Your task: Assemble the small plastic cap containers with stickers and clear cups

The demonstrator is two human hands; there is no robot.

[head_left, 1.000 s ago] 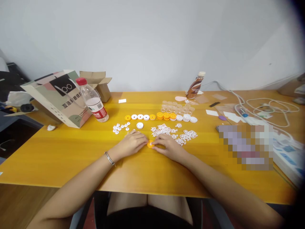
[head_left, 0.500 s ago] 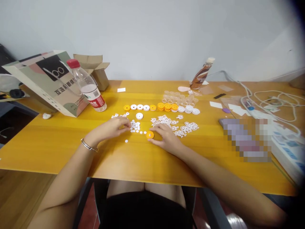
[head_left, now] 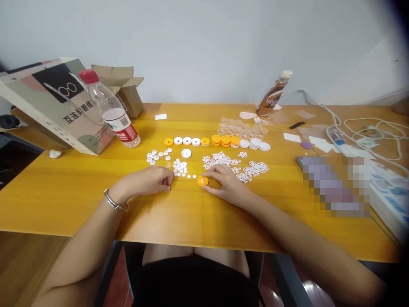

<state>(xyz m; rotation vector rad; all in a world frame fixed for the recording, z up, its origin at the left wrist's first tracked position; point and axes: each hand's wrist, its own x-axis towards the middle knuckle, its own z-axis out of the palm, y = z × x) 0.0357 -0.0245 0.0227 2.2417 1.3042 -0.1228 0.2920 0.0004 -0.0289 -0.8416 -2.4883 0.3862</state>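
Observation:
My right hand (head_left: 225,183) pinches the rim of an orange wheel-like disc (head_left: 202,181) between thumb and fingers; a small white piece shows at its centre. To the left, my left hand (head_left: 156,179) rests low over the table, its fingers curled together, and what they hold, if anything, is hidden. Just past those fingertips lies a cluster of small white discs (head_left: 180,168). White stemmed pieces (head_left: 153,156) lie beyond my left hand. One white wheel-like disc (head_left: 186,153) sits above the cluster. Flat white openwork pieces (head_left: 220,160) spread beyond my right hand.
Behind runs a row of orange and white discs (head_left: 196,141), some stacked, with clear plastic cups (head_left: 243,126) further back. A water bottle (head_left: 116,121), paper bag (head_left: 68,106) and cardboard box (head_left: 132,98) stand left. A coffee bottle (head_left: 273,96), blurred-out object (head_left: 335,187) and power strip (head_left: 386,196) are right.
My left hand has moved down and slightly left, its fingers curling over where a lone small white disc lay; that disc is out of sight. My right hand keeps holding the orange disc.

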